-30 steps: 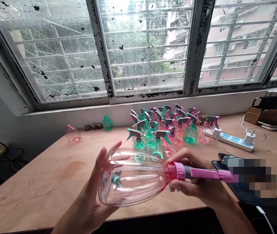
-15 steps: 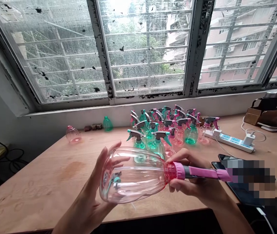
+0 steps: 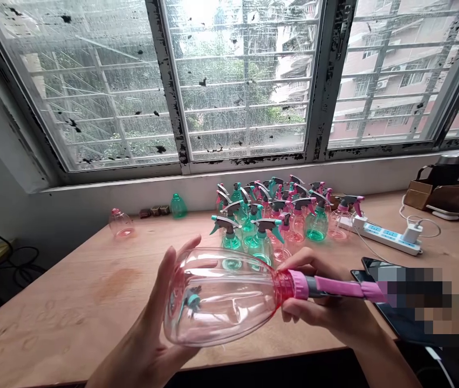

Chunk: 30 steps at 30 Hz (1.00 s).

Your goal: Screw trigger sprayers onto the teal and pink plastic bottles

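A clear pink spray bottle (image 3: 229, 302) lies sideways in the air above the near table edge, its base to the left. My left hand (image 3: 152, 318) cups the base, fingers behind and thumb below. At the neck, my right hand (image 3: 318, 302) grips with thumb and fingertips beside the pink collar (image 3: 299, 284). The grey and pink spray head (image 3: 342, 288) points right, its far end blurred by a pixel patch. A small teal and dark shape (image 3: 192, 302) shows through the bottle wall; whether it is inside or a reflection I cannot tell.
Several green and pink spray bottles (image 3: 264, 245) stand grouped behind my hands. A headless pink bottle (image 3: 122, 225) and green bottle (image 3: 178, 207) stand farther left. On the right are a power strip (image 3: 386, 237), dark phones (image 3: 399, 318) and a brown box (image 3: 427, 193). Windows line the back.
The bottle's base end has dipped slightly, with my left hand still around it. My right hand keeps its grip at the neck. The standing bottles have not moved.
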Tool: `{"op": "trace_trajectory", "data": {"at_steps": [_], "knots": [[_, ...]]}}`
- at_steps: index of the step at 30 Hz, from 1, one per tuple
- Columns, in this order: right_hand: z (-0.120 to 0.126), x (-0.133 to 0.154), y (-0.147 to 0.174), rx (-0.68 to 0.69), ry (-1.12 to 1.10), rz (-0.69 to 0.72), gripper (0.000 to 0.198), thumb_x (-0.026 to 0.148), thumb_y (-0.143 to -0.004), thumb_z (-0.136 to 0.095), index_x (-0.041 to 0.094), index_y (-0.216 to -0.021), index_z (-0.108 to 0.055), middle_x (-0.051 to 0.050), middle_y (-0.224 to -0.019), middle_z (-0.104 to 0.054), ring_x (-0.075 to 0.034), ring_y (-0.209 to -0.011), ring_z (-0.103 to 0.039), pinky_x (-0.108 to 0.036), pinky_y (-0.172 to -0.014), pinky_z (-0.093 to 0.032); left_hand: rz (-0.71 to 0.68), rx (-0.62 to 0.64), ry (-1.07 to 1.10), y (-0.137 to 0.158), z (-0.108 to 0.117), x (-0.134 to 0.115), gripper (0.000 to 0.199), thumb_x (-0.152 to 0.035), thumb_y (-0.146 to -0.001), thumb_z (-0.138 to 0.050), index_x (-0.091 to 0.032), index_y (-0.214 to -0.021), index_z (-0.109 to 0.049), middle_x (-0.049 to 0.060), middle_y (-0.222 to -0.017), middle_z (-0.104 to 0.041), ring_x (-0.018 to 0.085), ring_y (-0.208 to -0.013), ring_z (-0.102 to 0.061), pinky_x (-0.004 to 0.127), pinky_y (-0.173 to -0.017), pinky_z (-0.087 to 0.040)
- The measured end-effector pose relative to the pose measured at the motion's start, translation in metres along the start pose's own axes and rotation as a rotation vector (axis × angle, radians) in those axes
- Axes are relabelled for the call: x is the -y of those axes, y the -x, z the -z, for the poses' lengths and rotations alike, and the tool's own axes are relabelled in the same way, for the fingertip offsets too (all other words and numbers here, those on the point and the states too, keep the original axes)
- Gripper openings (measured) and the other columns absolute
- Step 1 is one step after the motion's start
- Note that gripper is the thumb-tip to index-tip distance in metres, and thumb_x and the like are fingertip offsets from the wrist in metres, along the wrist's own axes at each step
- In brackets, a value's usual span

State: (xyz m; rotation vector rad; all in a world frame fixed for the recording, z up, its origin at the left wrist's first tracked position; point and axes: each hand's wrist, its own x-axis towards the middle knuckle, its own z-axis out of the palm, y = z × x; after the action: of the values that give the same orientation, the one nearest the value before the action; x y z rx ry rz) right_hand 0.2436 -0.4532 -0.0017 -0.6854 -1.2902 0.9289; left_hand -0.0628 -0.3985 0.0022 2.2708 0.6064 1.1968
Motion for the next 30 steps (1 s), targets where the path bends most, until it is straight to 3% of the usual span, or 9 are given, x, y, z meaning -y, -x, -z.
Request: {"op": "trace_trajectory", "data": {"at_steps": [4, 7, 12, 14, 17, 21, 26, 30], "knots": [[0.0, 0.0, -0.001, -0.017, 0.031, 0.069, 0.035, 0.031, -0.079, -0.108, 0.026, -0.101, -0.082, 0.002, -0.08, -0.082, -0.01, -0.062, -0.072, -0.014, -0.053, -0.052, 0.008, 0.004, 0.011, -0.001, 0.001, -0.001, 0.12, -0.072, -0.092, -0.083, -0.044, -0.185, -0.014, 0.011, -0.191, -0.029, 0.044, -0.174, -0.034, 0.053, -0.13, -0.052], [-0.003, 0.006, 0.001, -0.035, -0.017, -0.034, 0.036, 0.042, -0.082, -0.107, 0.025, -0.101, -0.081, 0.003, -0.075, -0.081, -0.011, -0.061, -0.074, -0.017, -0.055, -0.056, 0.013, 0.017, -0.004, -0.002, 0.002, -0.004, 0.104, -0.057, -0.1, -0.084, -0.046, -0.184, -0.023, 0.006, -0.193, -0.024, 0.044, -0.171, -0.039, 0.05, -0.127, -0.056], [-0.005, 0.008, 0.003, -0.029, -0.017, -0.049, 0.038, 0.05, -0.085, -0.104, 0.025, -0.1, -0.08, 0.003, -0.073, -0.08, -0.011, -0.06, -0.074, -0.019, -0.055, -0.057, 0.046, 0.003, -0.009, 0.0, 0.002, -0.002, 0.097, -0.033, -0.111, -0.072, -0.064, -0.179, -0.01, 0.0, -0.192, -0.028, 0.037, -0.157, -0.062, 0.056, -0.121, -0.061], [-0.003, 0.006, 0.002, -0.022, 0.019, -0.031, 0.037, 0.047, -0.083, -0.105, 0.026, -0.102, -0.08, 0.003, -0.076, -0.081, -0.011, -0.06, -0.072, -0.02, -0.055, -0.056, 0.027, 0.036, -0.01, 0.0, 0.003, 0.0, 0.104, -0.041, -0.108, -0.078, -0.057, -0.182, -0.007, 0.005, -0.192, -0.026, 0.039, -0.158, -0.06, 0.054, -0.123, -0.059], [0.002, 0.002, 0.001, -0.019, 0.065, 0.003, 0.037, 0.038, -0.08, -0.108, 0.026, -0.102, -0.081, 0.003, -0.079, -0.082, -0.012, -0.064, -0.072, -0.02, -0.058, -0.055, 0.014, 0.066, -0.005, 0.0, 0.005, 0.001, 0.119, -0.064, -0.094, -0.087, -0.045, -0.185, -0.012, 0.011, -0.193, -0.024, 0.046, -0.168, -0.045, 0.054, -0.13, -0.053], [0.001, 0.005, 0.001, -0.028, 0.034, -0.008, 0.035, 0.043, -0.084, -0.105, 0.026, -0.103, -0.081, 0.002, -0.077, -0.082, -0.013, -0.063, -0.074, -0.021, -0.056, -0.057, 0.072, 0.002, -0.008, 0.0, 0.001, -0.007, 0.105, -0.058, -0.099, -0.084, -0.051, -0.183, -0.021, 0.008, -0.191, -0.03, 0.046, -0.171, -0.038, 0.059, -0.13, -0.051], [0.0, 0.006, 0.001, -0.037, 0.033, 0.01, 0.037, 0.05, -0.088, -0.101, 0.024, -0.104, -0.079, 0.001, -0.073, -0.08, -0.016, -0.062, -0.076, -0.023, -0.056, -0.059, 0.084, -0.07, -0.009, 0.001, -0.006, -0.013, 0.09, -0.042, -0.109, -0.076, -0.067, -0.177, -0.02, 0.0, -0.188, -0.038, 0.039, -0.169, -0.046, 0.059, -0.126, -0.055], [0.006, 0.001, -0.003, -0.039, 0.144, 0.118, 0.035, 0.044, -0.085, -0.104, 0.026, -0.104, -0.08, 0.001, -0.08, -0.082, -0.017, -0.07, -0.079, -0.022, -0.061, -0.06, 0.072, -0.009, -0.023, -0.001, 0.001, -0.006, 0.106, -0.067, -0.096, -0.083, -0.051, -0.182, -0.023, 0.008, -0.19, -0.034, 0.042, -0.165, -0.05, 0.054, -0.129, -0.053]]}}
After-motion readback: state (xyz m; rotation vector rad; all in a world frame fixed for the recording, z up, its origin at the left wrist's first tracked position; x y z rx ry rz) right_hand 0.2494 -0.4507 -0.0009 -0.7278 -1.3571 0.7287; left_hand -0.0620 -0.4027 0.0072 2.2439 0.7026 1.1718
